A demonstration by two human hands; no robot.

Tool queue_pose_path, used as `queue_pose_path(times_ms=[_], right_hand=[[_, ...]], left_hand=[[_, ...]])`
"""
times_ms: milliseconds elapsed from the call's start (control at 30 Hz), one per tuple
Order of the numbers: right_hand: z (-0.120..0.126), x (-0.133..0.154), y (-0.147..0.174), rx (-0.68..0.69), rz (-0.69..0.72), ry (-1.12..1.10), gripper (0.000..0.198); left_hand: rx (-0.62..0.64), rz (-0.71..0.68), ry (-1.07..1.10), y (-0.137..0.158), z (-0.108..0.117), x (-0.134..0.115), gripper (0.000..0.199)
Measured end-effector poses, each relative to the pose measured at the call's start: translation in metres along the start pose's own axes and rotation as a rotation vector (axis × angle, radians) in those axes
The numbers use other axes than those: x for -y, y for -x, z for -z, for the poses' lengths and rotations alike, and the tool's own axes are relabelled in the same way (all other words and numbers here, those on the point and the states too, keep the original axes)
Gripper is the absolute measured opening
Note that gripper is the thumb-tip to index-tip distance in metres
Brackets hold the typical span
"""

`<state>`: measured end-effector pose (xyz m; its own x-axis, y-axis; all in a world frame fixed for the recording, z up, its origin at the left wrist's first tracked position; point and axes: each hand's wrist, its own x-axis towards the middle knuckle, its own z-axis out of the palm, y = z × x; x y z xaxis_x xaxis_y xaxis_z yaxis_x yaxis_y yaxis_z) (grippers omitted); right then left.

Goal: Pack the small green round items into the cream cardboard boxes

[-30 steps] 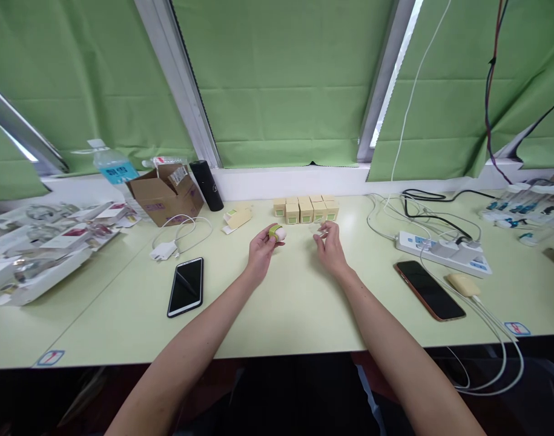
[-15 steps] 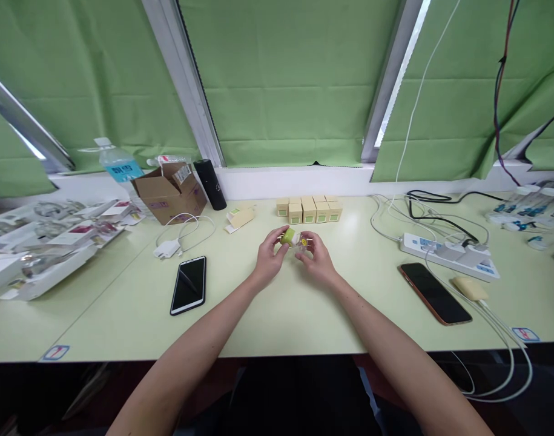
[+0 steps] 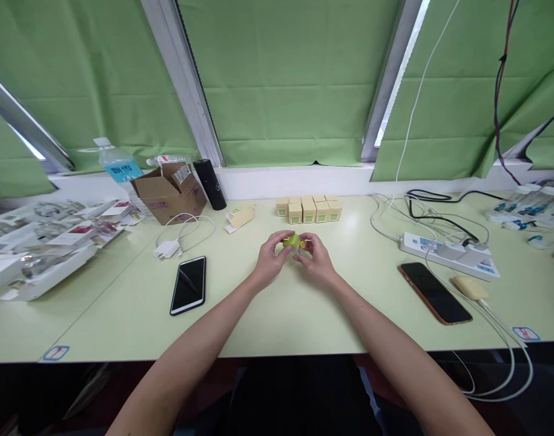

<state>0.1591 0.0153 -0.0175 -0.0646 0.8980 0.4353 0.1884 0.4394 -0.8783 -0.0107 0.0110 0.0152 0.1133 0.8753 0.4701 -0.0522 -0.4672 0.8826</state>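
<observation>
Between the fingers of my left hand (image 3: 269, 257) is a small, rounded, yellow-green piece (image 3: 292, 240). My right hand (image 3: 316, 260) pinches a small see-through piece with a yellow round part (image 3: 303, 244), close against the green one. Whether the two pieces are joined I cannot tell, because fingers cover parts of both. Both hands are just above the table, in front of a cluster of small cream boxes (image 3: 309, 211) with green-edged labels. An opened small cream carton (image 3: 240, 218) lies to the left behind my left hand.
At left are a phone (image 3: 188, 286), a white charger (image 3: 168, 249), a cardboard box (image 3: 168, 200), a black cylinder (image 3: 210, 184) and white trays (image 3: 54, 260). To the right are another phone (image 3: 435, 293), a power strip (image 3: 449, 256), loose cables and a yellowish case (image 3: 470, 287).
The green piece has turned in my left fingers and now sits closer to the clear piece. The white part beside it no longer shows. My arms have hardly moved.
</observation>
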Motion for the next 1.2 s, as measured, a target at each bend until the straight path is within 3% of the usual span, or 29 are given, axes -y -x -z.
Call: queue_pose_path(times_ms=[300,400,533,633,767,967,1200], right_hand=[[0.0,-0.002,-0.001,-0.008,-0.047,-0.054,0.049],[0.0,0.002,-0.001,-0.023,-0.061,-0.062,0.049],[0.001,0.008,0.0,-0.075,-0.027,0.045,0.047],[0.002,0.01,0.001,-0.051,-0.003,0.14,0.046],[0.002,0.011,0.002,0.002,-0.019,0.116,0.048],[0.005,0.01,-0.001,0.051,-0.019,-0.106,0.052],[0.008,0.01,-0.005,0.062,-0.031,-0.149,0.044]], left_hand=[[0.033,0.024,-0.069,0.002,-0.001,0.0,0.032],[0.048,0.031,-0.072,0.003,-0.002,0.0,0.046],[-0.023,0.054,-0.115,0.005,-0.006,0.001,0.068],[-0.027,0.137,-0.109,0.006,-0.009,0.003,0.065],[-0.036,0.21,0.063,0.003,-0.011,0.008,0.06],[-0.037,0.234,0.156,-0.003,-0.006,0.01,0.054],[-0.01,0.201,0.114,-0.004,-0.005,0.016,0.041]])
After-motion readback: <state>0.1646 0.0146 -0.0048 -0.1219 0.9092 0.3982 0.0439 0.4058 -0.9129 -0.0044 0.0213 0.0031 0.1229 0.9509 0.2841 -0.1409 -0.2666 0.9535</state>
